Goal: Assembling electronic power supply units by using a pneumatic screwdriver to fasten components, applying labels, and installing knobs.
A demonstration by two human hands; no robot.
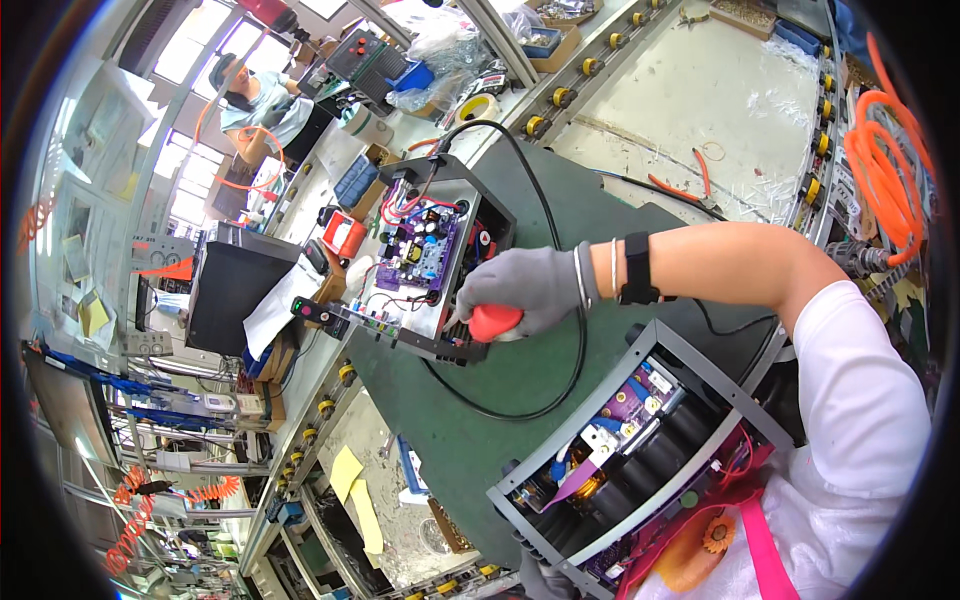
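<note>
Your right hand, in a grey glove, has its grip closed around a rounded red handle, at the near side of an open metal case. A purple circuit board with coloured wires sits in that case, which rests on the green worktop. Your left hand shows only partly at the lower edge, by the corner of a second metal case; you cannot tell its grip from here. A black cable loops across the worktop between the two cases. Farther out lie orange-handled pliers, and at far right hangs a coiled orange hose.
</note>
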